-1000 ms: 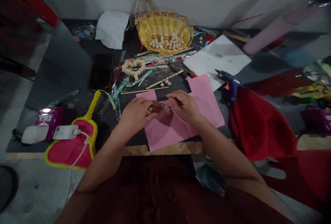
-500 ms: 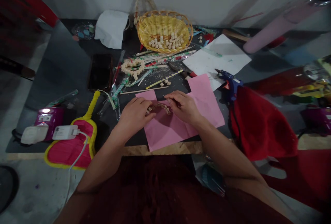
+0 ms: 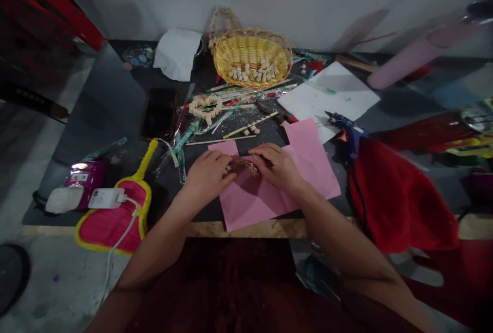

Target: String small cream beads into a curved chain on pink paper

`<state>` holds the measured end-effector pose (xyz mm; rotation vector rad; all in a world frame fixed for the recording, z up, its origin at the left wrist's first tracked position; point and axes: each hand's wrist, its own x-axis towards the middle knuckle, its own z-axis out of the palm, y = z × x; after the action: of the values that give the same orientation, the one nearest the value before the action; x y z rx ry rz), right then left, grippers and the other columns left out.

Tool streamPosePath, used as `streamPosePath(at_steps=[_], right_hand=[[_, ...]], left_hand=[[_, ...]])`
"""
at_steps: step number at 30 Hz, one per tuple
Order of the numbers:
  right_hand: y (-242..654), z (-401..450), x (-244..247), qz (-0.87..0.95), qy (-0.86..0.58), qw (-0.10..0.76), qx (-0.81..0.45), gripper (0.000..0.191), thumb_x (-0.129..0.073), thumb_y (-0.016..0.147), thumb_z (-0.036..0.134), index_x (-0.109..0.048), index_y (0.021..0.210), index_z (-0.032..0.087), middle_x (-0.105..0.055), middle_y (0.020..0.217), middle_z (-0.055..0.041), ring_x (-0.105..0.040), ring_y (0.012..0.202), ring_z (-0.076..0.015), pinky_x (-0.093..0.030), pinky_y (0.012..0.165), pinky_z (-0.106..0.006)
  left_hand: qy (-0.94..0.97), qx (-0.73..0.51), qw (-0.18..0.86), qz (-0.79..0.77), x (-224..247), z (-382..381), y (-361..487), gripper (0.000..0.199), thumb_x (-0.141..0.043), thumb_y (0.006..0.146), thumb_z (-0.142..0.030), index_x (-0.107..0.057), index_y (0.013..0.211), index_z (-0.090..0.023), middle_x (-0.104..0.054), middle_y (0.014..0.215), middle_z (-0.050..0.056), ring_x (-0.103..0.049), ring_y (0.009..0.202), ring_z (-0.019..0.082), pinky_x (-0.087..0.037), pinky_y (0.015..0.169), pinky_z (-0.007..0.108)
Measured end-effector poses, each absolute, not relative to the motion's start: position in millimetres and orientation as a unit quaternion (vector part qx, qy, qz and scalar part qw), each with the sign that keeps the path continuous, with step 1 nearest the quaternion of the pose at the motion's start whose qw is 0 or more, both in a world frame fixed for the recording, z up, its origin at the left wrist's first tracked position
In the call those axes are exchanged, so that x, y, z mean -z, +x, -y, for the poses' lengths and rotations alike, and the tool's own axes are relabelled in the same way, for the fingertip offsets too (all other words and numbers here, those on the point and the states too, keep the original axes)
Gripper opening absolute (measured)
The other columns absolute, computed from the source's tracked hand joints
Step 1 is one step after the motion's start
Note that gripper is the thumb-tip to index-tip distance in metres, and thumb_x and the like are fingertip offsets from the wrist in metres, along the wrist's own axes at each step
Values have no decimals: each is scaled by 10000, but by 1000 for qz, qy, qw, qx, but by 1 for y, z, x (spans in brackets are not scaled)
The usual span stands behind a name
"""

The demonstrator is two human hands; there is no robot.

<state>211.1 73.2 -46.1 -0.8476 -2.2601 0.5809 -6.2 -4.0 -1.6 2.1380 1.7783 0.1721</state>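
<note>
The left hand (image 3: pixel 210 173) is pinching the left end of a curved beaded piece (image 3: pixel 252 167), and this piece is sitting above the pink paper (image 3: pixel 262 200), between the two hands. The right hand (image 3: pixel 277 169) is pressing thumb and fingertips together beside the right end of the piece; whether it is gripping that end or a smaller part cannot be told. Markings: the white charger (image 3: pixel 103 198) is carrying faint grey print, too small to read; the purple power outlet (image 3: pixel 88 175) is showing a pale panel with no legible text; the clear wrappers (image 3: pixel 187 135) are bearing green and red print, also illegible. Edges: the pink paper is lying at an angle, its lower left corner reaching the wooden front edge (image 3: pixel 250 228) of the counter (image 3: pixel 110 99). The yellow-bordered pink item (image 3: pixel 115 212) is projecting past the same edge, left of the forearms. The red cloth (image 3: pixel 404 199) is hanging over it on the right. Room for moving: bare dark surface is extending left of the phone (image 3: pixel 159 113). Beyond the hands, sticks, wrappers and the heart-shaped piece (image 3: pixel 206 108) are crowding the surface up to the wicker basket (image 3: pixel 250 51); the blue glue gun (image 3: pixel 348 130) and white paper (image 3: pixel 335 92) are occupying the right side.
</note>
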Motion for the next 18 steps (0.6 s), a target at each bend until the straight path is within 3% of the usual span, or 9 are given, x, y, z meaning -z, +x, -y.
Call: streamPosePath(at_steps=[18], right_hand=[[211,-74,48,867,-318,314,-218,189,-566,1013,209,-739,1079,245,-802,1005,-76,-757,956,-219,-643,852,-401]], left_hand=[[760,-52,187,-621,3,4,-7,243,-668,976,-294,-693,1167,-147,-723,1169,116,-641,1168,295,-481,1085,445]])
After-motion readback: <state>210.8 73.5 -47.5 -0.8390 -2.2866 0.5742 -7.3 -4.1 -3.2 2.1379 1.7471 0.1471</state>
